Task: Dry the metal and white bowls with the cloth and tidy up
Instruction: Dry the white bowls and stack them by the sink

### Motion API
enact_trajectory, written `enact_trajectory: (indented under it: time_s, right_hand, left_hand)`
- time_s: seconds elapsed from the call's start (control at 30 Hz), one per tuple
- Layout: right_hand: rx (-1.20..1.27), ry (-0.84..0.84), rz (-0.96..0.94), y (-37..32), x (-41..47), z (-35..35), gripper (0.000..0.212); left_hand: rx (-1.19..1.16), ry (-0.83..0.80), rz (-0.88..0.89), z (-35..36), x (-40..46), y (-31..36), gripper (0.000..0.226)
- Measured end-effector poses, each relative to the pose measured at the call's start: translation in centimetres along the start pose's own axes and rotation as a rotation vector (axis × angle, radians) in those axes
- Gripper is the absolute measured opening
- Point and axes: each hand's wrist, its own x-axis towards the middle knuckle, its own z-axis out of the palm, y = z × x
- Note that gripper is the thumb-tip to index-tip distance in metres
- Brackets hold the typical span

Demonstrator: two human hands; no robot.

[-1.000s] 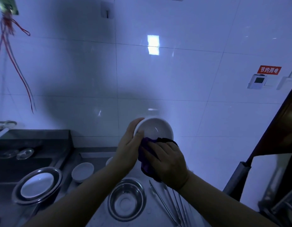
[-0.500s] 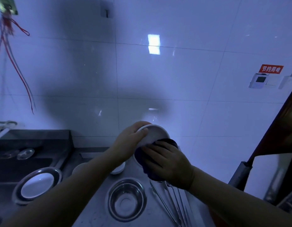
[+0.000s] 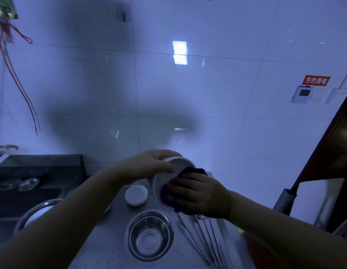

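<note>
Head view, wall: white glossy tiles (image 3: 207, 90) fill the upper frame, with a red sign (image 3: 316, 80) and a small wall panel (image 3: 302, 93) at the right.
Counter: a steel counter (image 3: 114, 235) runs along the bottom, beside a dark sink (image 3: 26, 195) at the left.
Plate in tray: a white plate sits in a round metal tray (image 3: 32, 211) at the lower left, half hidden by the left forearm.
Metal bowl: the metal bowl (image 3: 150, 235) stands upright on the counter, mouth up, below both hands and apart from them.
White bowl: the white bowl (image 3: 178, 166) is held in the air above the counter, tipped on its side so its mouth faces down and toward the right hand.
Left hand: the left hand (image 3: 151, 165) grips the bowl's upper rim, fingers curled over the far edge and thumb on the near side.
Right hand: the right hand (image 3: 199, 193) clutches the cloth with curled fingers and presses it into the bowl's mouth.
Cloth: the dark cloth (image 3: 190, 171) is bunched between right hand and bowl, and pokes out above the knuckles.
Small white dish: a small white dish (image 3: 136, 195) rests on the counter just left of the held bowl, under the left wrist.
Utensils: long metal utensils (image 3: 203, 243) lie side by side on the counter right of the metal bowl, running away from the camera; their far ends are hidden under the right hand.
</note>
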Motion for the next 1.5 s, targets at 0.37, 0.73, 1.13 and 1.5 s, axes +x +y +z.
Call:
enact_trajectory:
  time_s: [0.37,0.73,1.13,1.5]
  right_hand:
    - [-0.068,0.165,0.696,-4.3,3.2,1.8,0.030]
    - [-0.024,-0.096,0.060,-0.6,-0.5,0.3,0.016]
    - [0.180,-0.331,0.416,-3.6,1.9,0.2,0.059]
    - [-0.061,-0.574,0.101,0.6,2.6,-1.5,0.048]
  left_hand:
    - [-0.163,0.633,0.272,5.3,0.6,-3.8,0.038]
    - [-0.069,0.259,-0.060,1.8,-0.4,-2.3,0.027]
    - [-0.096,0.492,0.207,2.7,-1.4,-4.8,0.028]
    - [-0.233,0.201,0.037,1.4,-0.6,-4.5,0.038]
